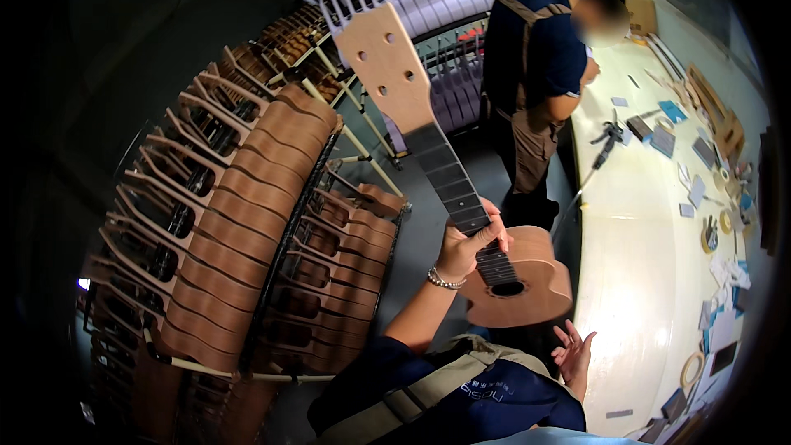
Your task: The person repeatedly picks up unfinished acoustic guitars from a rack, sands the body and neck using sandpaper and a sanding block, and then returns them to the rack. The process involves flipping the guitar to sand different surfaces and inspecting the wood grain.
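Observation:
An unfinished wooden ukulele (527, 292) hangs in front of me, its headstock tilted up and to the left. The headstock has holes but no tuners, and no strings show on the dark fretboard. My left hand (471, 249) is wrapped round the neck just above the body, with a bracelet on the wrist. Below and to the right of the body, my right hand (573, 353) is held palm up with its fingers apart. It holds nothing and is close to the workbench (614, 313) edge.
A rack of brown ukulele bodies (239, 231) fills the left, above a lower row. Lilac instruments (449, 4) hang on a rack behind. A person (531, 58) bends over the bench, where an air gun (608, 142), sanding pads (662, 142) and tape rolls (692, 368) lie.

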`<state>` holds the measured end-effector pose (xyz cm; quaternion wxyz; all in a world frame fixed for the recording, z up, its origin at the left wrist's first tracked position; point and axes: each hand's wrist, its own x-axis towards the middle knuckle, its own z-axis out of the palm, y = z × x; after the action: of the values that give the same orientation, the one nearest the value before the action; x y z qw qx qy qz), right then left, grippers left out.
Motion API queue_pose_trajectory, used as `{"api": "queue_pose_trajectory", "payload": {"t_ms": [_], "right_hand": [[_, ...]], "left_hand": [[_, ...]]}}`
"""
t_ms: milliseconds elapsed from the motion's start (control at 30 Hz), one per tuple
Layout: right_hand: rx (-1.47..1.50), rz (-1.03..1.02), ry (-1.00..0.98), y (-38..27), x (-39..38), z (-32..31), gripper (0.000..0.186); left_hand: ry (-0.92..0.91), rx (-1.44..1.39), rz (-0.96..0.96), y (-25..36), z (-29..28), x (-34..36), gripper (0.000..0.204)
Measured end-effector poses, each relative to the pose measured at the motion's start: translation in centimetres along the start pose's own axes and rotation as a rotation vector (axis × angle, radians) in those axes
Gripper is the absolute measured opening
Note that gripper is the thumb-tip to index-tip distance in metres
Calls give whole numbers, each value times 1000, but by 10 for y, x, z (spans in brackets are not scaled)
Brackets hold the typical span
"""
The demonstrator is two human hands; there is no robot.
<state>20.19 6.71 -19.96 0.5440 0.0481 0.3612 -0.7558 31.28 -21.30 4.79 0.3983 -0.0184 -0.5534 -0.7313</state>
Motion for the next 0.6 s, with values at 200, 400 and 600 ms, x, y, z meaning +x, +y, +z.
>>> {"api": "queue_pose_trajectory", "payload": {"t_ms": [200, 400, 600], "right_hand": [[-371, 38, -53, -2, 35, 57, 83], [-603, -154, -380, -2, 100, 213, 71], [-955, -192, -694, 38, 151, 381, 31]], "left_hand": [[310, 358, -80, 10, -76, -23, 13], [339, 331, -340, 3, -163, -41, 15], [-176, 894, -276, -42, -259, -75, 32]]}}
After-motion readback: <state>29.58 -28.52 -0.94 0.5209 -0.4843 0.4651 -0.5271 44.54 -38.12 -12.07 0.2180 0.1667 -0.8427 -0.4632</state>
